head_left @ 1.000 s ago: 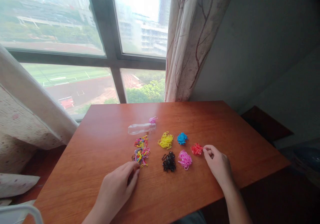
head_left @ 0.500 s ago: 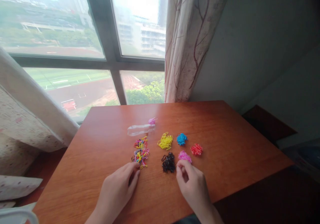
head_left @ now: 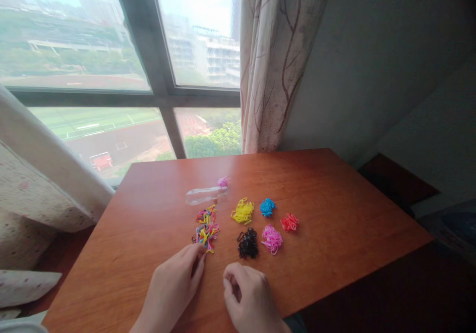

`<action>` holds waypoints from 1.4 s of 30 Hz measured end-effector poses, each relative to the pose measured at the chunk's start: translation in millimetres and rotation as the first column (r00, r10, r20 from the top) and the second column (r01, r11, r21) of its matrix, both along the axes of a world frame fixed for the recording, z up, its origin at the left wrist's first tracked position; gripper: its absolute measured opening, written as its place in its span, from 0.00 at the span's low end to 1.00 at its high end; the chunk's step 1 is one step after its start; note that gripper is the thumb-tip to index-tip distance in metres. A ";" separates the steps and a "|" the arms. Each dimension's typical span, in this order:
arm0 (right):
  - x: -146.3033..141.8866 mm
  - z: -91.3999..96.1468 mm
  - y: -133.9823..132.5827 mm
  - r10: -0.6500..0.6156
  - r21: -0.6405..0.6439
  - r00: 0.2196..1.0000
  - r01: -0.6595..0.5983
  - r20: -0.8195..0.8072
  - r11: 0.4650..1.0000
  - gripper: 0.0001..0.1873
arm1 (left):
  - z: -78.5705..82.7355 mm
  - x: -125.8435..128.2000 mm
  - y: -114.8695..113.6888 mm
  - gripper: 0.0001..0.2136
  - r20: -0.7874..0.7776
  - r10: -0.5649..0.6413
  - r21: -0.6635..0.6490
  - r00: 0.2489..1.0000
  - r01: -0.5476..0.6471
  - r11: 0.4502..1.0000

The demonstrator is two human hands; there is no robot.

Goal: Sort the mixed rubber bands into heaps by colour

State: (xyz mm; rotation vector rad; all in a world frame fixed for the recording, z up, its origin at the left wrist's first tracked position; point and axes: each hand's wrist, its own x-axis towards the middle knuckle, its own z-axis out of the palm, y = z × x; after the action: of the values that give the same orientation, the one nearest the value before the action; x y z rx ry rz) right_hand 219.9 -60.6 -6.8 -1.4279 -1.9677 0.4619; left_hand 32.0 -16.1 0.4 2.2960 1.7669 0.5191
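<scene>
My left hand (head_left: 174, 281) rests at the lower edge of a mixed pile of coloured rubber bands (head_left: 207, 235). Its thumb and forefinger are pressed together, and whatever lies between them is too small to make out. Over the wood, below the pile of black rubber bands (head_left: 248, 244), is my right hand (head_left: 251, 298), its fingers curled in and no band showing at the tips. Single-colour piles lie beyond it: pink rubber bands (head_left: 272, 239), yellow rubber bands (head_left: 243, 211), blue rubber bands (head_left: 267, 207) and red rubber bands (head_left: 289, 222).
A clear bottle (head_left: 204, 195) with a pink cap (head_left: 223, 182) lies on its side behind the mixed pile. The wooden table (head_left: 334, 234) reaches back to a window, with curtains (head_left: 264, 75) at both sides. A white rim shows at the bottom left.
My right hand has come away from the pink pile, moving left and toward me, so that pile shows whole. My left hand stays at the mixed pile. The view has shifted slightly.
</scene>
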 end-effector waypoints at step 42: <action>-3.1 -8.2 1.7 0.038 0.011 0.999 -0.037 -0.033 0.999 0.08 | 38.9 -10.7 55.4 0.12 -0.011 -0.007 -0.095 1.000 0.006 0.995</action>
State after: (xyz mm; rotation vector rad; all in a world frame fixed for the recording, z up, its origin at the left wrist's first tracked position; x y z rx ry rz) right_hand 216.7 -58.9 -15.1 -1.3706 -1.9708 0.4885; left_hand 21.3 39.3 39.4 2.2438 1.7495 0.4117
